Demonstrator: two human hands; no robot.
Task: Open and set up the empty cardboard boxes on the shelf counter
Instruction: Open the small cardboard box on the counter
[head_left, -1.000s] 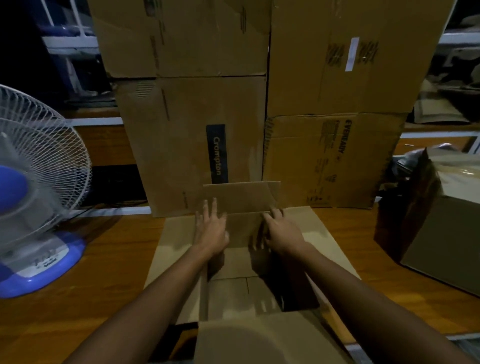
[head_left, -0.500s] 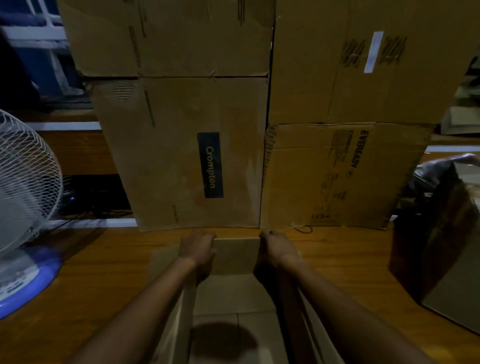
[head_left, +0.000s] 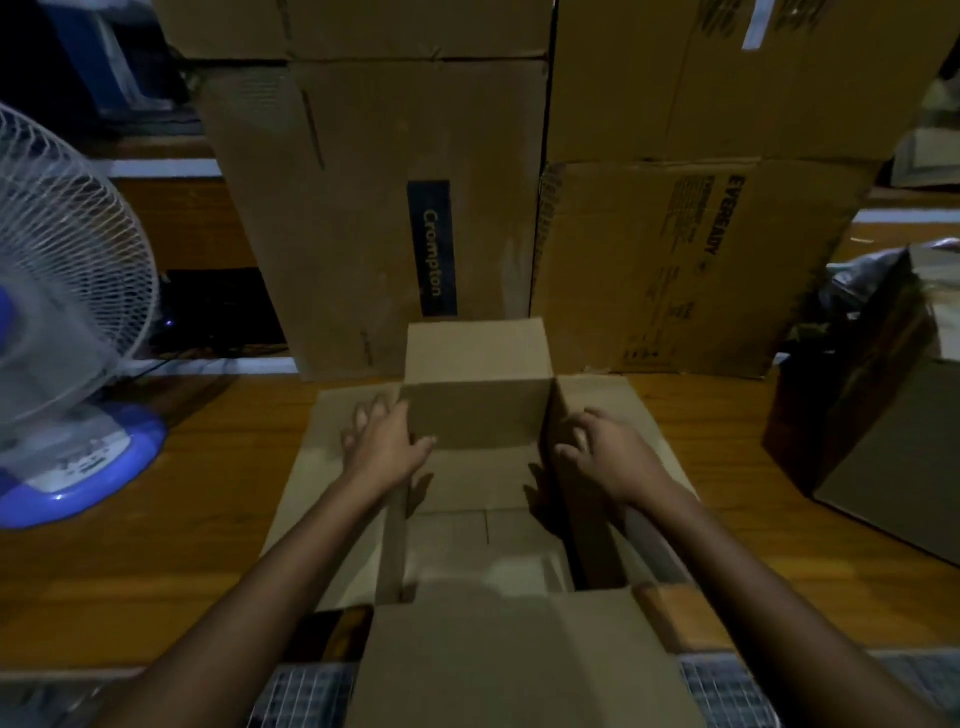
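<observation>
An open cardboard box (head_left: 483, 493) is sitting on the wooden counter (head_left: 156, 545) right in front of the person, mouth facing up, its long axis running away from them toward the stacked boxes behind. Its far flap (head_left: 475, 353) is standing upright, the side flaps are lying splayed outward, and the near flap (head_left: 514, 660) is hanging toward the person, cut off by the frame's bottom edge.

The left hand (head_left: 382, 447) is lying on the left flap with fingers spread, thumb reaching over the box's left wall. The right hand (head_left: 605, 452) is resting at the right wall with fingers curled loosely; whether they are gripping the edge is hard to tell.

Just behind, a Crompton carton (head_left: 374, 218) and an Eveready carton (head_left: 691, 265) are standing side by side with more cartons on top, blocking the back. A fan (head_left: 67, 322) is standing to the left, partly out of frame. A dark box (head_left: 872, 441) to the right is dim and cropped.
</observation>
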